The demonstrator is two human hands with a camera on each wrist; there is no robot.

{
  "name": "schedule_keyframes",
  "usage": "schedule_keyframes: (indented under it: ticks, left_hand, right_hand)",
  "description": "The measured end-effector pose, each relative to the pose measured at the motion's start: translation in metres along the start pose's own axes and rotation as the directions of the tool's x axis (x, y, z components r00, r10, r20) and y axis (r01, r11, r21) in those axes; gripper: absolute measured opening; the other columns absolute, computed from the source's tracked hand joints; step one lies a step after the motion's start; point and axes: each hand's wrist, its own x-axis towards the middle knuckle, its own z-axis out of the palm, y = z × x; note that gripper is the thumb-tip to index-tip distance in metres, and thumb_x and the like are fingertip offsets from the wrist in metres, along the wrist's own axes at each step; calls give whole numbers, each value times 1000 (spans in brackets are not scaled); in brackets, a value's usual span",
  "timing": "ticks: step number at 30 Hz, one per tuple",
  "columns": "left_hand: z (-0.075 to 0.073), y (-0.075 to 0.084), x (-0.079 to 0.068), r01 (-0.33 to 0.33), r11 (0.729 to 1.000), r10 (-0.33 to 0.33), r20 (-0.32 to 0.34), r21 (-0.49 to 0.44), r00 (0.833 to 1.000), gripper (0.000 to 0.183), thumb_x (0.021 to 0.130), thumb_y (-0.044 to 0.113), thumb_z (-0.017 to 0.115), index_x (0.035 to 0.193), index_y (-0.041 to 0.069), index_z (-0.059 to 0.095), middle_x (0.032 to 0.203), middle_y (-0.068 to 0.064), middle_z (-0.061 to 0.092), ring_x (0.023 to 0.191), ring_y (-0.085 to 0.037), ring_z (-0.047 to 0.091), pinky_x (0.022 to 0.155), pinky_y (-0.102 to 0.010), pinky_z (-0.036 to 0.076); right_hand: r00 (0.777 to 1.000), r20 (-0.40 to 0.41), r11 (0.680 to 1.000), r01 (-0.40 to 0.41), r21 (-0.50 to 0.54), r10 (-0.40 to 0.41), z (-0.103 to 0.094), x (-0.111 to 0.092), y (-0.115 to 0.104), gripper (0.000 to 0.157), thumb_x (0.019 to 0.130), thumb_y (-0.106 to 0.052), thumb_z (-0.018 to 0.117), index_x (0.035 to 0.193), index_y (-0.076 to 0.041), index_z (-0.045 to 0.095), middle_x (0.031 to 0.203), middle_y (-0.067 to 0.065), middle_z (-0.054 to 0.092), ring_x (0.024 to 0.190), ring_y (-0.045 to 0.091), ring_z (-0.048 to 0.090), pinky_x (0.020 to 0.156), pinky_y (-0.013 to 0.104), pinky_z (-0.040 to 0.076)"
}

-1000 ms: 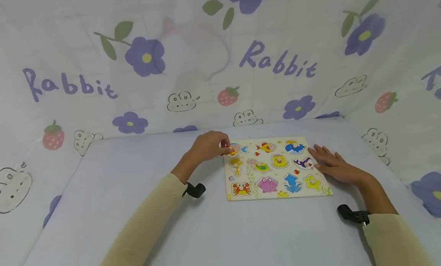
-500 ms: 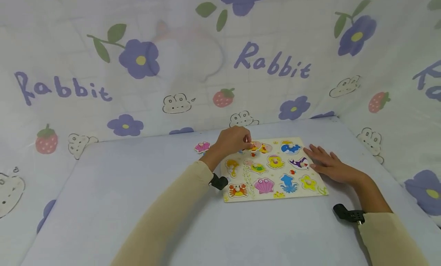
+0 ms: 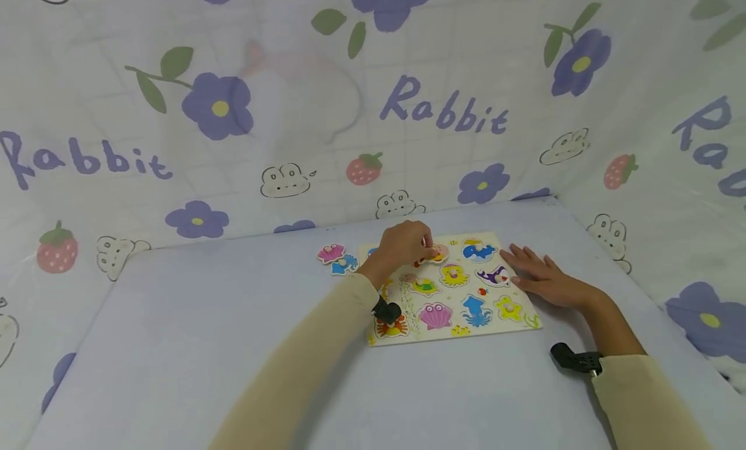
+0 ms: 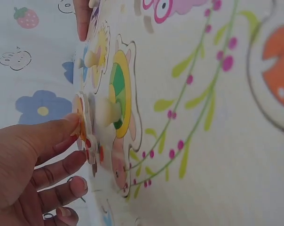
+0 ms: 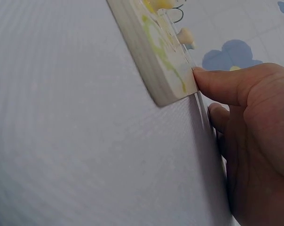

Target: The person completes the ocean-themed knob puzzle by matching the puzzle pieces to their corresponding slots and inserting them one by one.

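Note:
A wooden peg puzzle board (image 3: 507, 326) with sea-animal pictures lies on the table. My left hand (image 3: 402, 246) pinches a red, yellow and pink fish puzzle piece (image 3: 438, 254) over the middle of the back row. In the left wrist view, thumb and fingertips hold the fish piece at the board's surface; whether it sits in its recess I cannot tell. At the board's right edge, my right hand (image 3: 550, 281) rests on the table, fingers spread. Its thumb touches the board's corner edge in the right wrist view. Pegged turtle (image 4: 121, 103), octopus (image 3: 453, 275) and whale (image 3: 479, 249) pieces are on the board.
Two loose pieces, a pink shell (image 3: 331, 252) and a blue squid (image 3: 345, 263), lie on the table left of the board. A patterned curtain (image 3: 303, 113) hangs behind the table. The left forearm passes over the board's left side.
My left hand has carried the fish piece rightward from the board's back left corner to the middle of its back row. The loose pieces came into sight. My right hand stays at the edge.

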Motion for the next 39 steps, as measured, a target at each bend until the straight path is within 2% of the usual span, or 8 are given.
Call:
schedule_keyframes:
  ticks: [3,6,14,27,39]
  left_hand:
    - [3,1,3,41,999,-41,15,-14,999,22,94,42,72,93,20,69,68,6,66,60,-9,60,59,-28,44]
    - [5,2,5,60,998,-60,11,-9,998,21,93,41,74,92,20,69,72,7,65,62,-10,59,59,-27,43]
    - [2,3,9,52,998,-52,-7,26,999,22,92,42,74,94,20,71,88,7,66,72,-13,58,62,-28,44]
    - [3,5,13,79,997,-79,-15,18,997,19,90,38,77,88,22,67,83,9,64,74,-13,58,69,-30,44]
    - [4,5,12,67,997,-65,-31,37,997,19,91,39,76,89,22,68,85,8,65,74,-13,57,67,-30,44]
  right_hand:
    - [1000,6,1000,-12,-7,12,1,1,0,66,103,-34,54,160,-13,27,167,23,4,152,45,-12,115,63,-16]
    - [1000,21,1000,-19,-18,20,1,2,0,66,104,-34,53,161,-13,25,167,22,2,152,45,-13,114,63,-16]
    - [999,20,999,-28,-26,29,-2,2,0,68,103,-36,54,161,-17,25,168,20,3,152,43,-13,115,63,-15]
    - [999,21,999,-31,-17,32,-3,0,-3,68,103,-35,54,161,-15,25,168,21,3,152,44,-13,115,63,-16]
    - [999,23,999,-26,-23,27,-3,1,-1,67,103,-35,54,161,-17,25,168,20,3,152,44,-12,115,63,-16]
